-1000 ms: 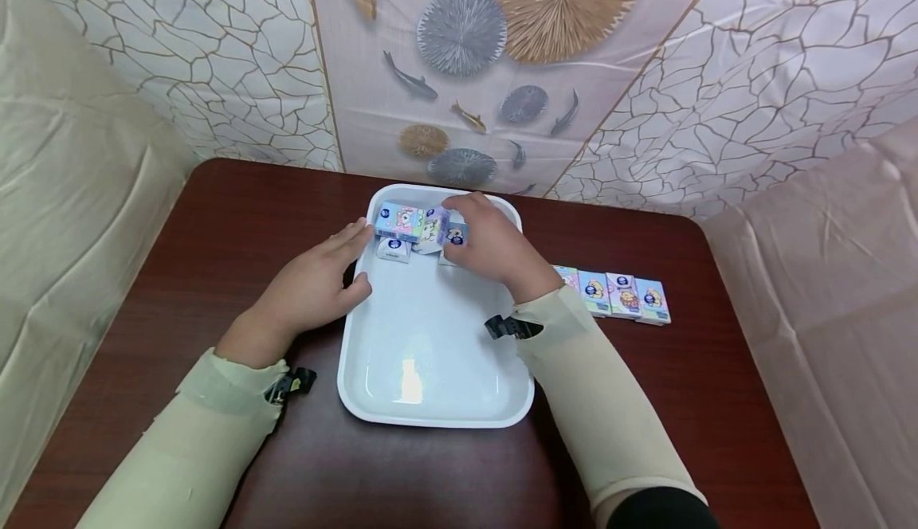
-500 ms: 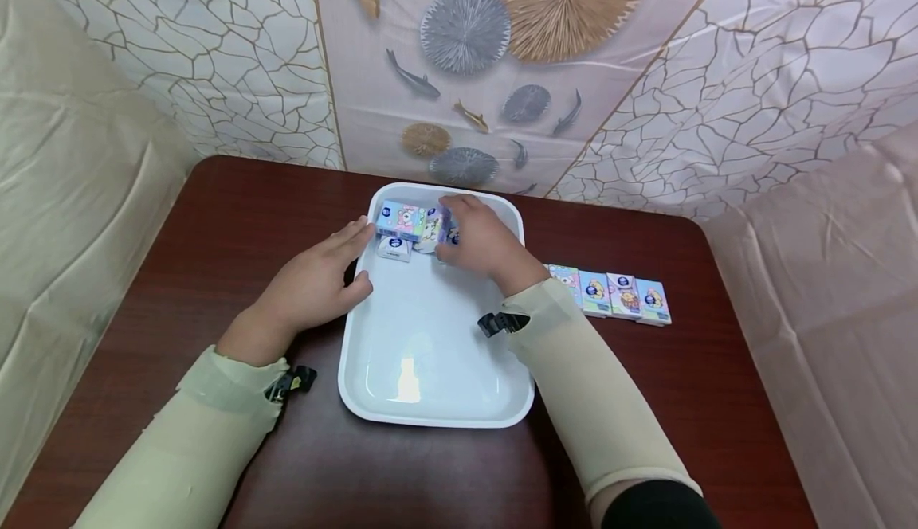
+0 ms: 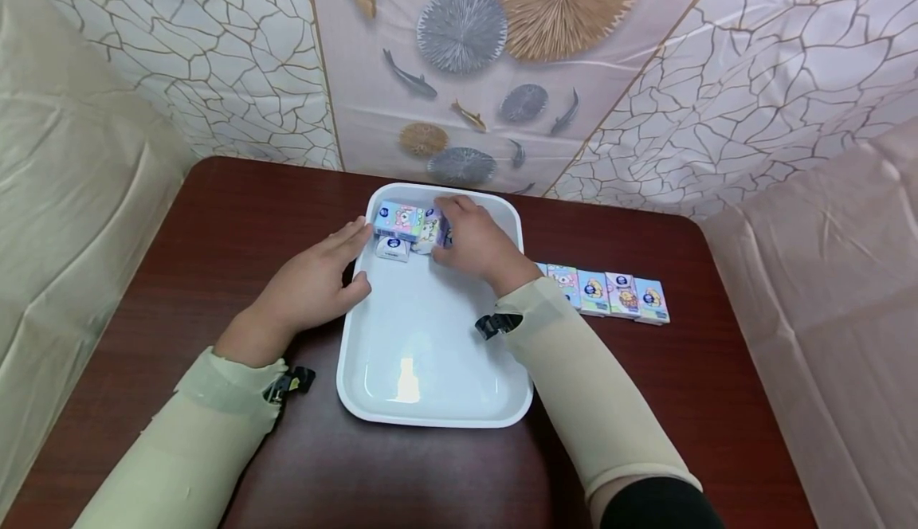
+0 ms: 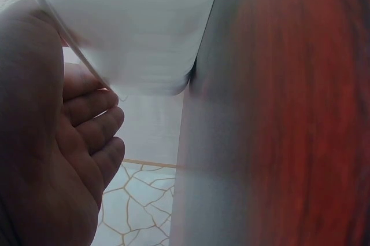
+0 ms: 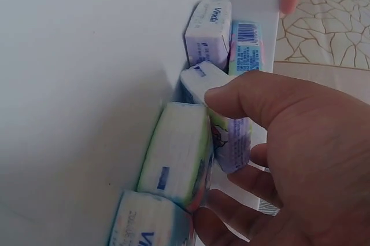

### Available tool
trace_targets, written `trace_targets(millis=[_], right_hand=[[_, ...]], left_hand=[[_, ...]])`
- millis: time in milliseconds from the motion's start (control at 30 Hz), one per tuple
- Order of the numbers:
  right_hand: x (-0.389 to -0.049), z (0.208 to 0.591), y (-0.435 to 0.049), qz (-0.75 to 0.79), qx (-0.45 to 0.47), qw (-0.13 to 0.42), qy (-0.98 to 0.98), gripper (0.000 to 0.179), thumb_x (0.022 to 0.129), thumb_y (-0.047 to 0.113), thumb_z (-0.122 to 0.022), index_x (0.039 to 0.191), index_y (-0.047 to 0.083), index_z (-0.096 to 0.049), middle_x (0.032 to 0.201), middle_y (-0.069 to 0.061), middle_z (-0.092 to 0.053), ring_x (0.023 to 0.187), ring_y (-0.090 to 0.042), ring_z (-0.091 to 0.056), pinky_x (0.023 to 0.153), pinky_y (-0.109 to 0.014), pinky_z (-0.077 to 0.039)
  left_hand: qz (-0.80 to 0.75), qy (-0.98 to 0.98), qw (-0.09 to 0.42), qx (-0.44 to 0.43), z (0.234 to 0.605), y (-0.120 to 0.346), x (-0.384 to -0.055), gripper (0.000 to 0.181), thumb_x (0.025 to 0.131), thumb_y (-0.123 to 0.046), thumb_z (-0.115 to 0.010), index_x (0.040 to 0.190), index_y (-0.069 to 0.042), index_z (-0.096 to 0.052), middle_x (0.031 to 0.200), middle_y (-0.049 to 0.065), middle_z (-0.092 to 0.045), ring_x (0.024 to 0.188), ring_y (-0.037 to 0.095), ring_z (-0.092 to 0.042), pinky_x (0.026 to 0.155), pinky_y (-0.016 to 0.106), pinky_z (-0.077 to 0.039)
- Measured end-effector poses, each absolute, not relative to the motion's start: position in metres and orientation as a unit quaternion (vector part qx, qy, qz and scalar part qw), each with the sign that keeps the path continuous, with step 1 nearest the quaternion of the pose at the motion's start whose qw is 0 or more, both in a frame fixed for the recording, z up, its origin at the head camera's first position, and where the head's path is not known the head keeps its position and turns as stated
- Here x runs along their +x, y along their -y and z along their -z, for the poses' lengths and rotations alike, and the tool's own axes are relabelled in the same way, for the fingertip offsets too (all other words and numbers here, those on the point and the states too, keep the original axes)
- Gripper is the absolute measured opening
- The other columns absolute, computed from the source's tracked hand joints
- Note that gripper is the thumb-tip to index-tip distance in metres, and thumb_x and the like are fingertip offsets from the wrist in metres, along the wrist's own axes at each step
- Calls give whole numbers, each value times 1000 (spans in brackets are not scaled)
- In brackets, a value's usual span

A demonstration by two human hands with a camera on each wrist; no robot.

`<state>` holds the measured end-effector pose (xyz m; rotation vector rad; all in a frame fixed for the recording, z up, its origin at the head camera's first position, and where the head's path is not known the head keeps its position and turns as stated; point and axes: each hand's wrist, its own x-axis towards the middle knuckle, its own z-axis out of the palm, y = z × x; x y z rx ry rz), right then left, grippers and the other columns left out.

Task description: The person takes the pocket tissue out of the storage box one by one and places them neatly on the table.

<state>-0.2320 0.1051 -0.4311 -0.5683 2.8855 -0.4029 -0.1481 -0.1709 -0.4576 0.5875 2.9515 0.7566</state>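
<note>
My left hand [image 3: 308, 290] lies along the left rim of the white tray [image 3: 430, 338], its fingers extended. The left wrist view shows fingertips right at the rim. In the tray's far part my right hand [image 3: 476, 244] pinches a purple tissue pack [image 5: 231, 147] between thumb and fingers. This pack stands tilted. Left of it a blue tissue pack [image 3: 399, 221] lies high against the tray's far left corner, with a white-ended pack [image 3: 393, 248] in front. Two more packs, one green-edged [image 5: 176, 147] and one blue-edged [image 5: 150, 223], stand in line, mostly hidden by the right hand in the head view.
Several tissue packs [image 3: 594, 293] lie in a row on the dark red-brown table [image 3: 645, 401], right of the tray. Partly behind the right forearm, the row's left end is covered. A patterned cloth [image 3: 459, 115] hangs beyond the table's far edge.
My right hand has shifted slightly left towards the purple pack and now covers more of the pack beside it. More of the row on the table shows. The left hand has stayed put.
</note>
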Motion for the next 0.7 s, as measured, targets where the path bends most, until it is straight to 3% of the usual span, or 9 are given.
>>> trace_targets(millis=[700], right_hand=[[-222, 418, -110, 88, -180, 130, -971, 98, 81, 33, -85, 162, 7, -36, 158, -12, -40, 135, -30, -47, 118, -43, -44]], left_hand=[[-246, -950, 14, 193, 457, 171, -147, 76, 101, -37, -59, 167, -16, -28, 175, 1, -23, 161, 25, -28, 124, 52, -37]])
